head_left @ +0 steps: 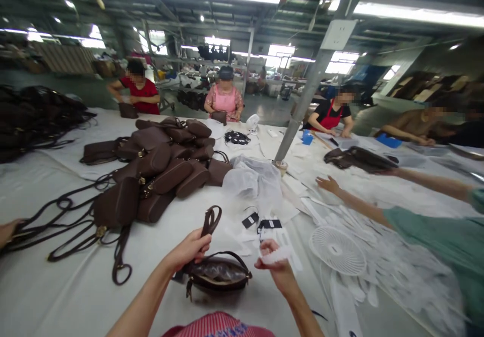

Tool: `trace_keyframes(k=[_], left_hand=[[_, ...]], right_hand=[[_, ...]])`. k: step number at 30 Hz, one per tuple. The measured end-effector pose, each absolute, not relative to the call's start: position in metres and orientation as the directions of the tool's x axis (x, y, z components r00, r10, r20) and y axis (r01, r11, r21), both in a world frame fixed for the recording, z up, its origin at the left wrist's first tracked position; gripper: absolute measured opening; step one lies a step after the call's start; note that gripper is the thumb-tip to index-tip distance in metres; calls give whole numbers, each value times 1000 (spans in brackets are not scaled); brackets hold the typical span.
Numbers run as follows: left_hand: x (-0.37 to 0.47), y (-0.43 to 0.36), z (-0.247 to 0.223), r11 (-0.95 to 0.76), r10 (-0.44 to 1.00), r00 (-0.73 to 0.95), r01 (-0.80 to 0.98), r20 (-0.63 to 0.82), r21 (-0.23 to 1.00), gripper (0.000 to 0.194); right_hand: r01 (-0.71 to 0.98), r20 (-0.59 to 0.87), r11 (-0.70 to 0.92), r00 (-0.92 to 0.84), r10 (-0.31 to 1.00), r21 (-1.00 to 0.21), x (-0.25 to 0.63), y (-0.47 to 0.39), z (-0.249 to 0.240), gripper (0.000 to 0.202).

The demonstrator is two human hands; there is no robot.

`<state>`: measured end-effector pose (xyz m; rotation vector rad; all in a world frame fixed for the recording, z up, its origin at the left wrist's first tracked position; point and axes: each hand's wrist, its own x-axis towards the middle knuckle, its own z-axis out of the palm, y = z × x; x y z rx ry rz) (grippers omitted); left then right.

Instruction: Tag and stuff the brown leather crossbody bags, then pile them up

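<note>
In front of me a dark brown handbag (223,279) lies with its top unzipped, clear plastic filling showing inside. My left hand (191,250) is closed around a folded brown strap (212,219) at the bag's left end. To the right of the bag, my right hand (275,262) is closed on a strip of thin white material (276,256). Just beyond that hand lie black hang tags (271,224), one with its cord reaching toward the fingers. Whether the fingers touch that cord I cannot tell.
A heap of brown handbags (162,160) with trailing straps covers the left. A white fan (338,250) and crumpled white wrapping (412,271) lie at right. A metal post (302,105) rises from the table. A co-worker's arms (359,203) reach in from the right; other people work opposite.
</note>
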<state>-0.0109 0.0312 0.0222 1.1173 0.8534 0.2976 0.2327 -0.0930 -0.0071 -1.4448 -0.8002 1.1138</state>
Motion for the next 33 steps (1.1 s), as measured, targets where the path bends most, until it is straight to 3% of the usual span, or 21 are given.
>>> trace_keyframes(k=[3,5,7,10,12,15,18,20,24,26,29,31,33], left_hand=[[-13,27,23,393,528,729,246,-436,886,28],[-13,25,23,387,518,748,227,-415,894,27],[-13,24,22,395,539,744,192,-396,899,26],[-15,23,23,438,550,738,143,-390,887,25],[-16,22,24,488,538,748,100,-389,867,24],[-15,20,25,533,518,771,49,-371,845,27],[-11,18,22,493,544,771,24,-330,870,19],[-9,17,18,441,591,744,24,-310,897,17],[-8,16,7,356,706,651,14,-279,934,16],[-9,16,3,350,753,595,-2,-281,937,16],[-11,16,4,357,750,593,11,-293,934,14],[-14,16,9,323,742,605,55,-289,945,12],[-16,15,16,236,767,581,141,-273,962,11]], right_hand=[[366,-20,14,-88,996,-930,203,-91,34,15],[450,21,168,-314,949,-877,177,-93,56,27],[395,19,176,-370,929,-902,154,-94,67,29],[150,-67,-37,-205,976,-988,139,-88,62,23],[16,-139,-138,-66,988,-990,142,-78,51,31],[147,-124,-129,47,991,-981,152,-60,37,50],[337,-63,-73,42,997,-939,152,-45,31,56],[380,-46,-60,44,998,-923,147,-40,31,60],[288,-63,-108,159,985,-951,135,-37,28,62],[144,-171,-199,185,968,-969,130,-38,23,55],[-37,-406,-406,-3,914,-913,128,-43,10,38],[-20,-463,-464,-25,886,-886,133,-44,-1,38],[108,-448,-458,103,888,-883,141,-41,-10,40]])
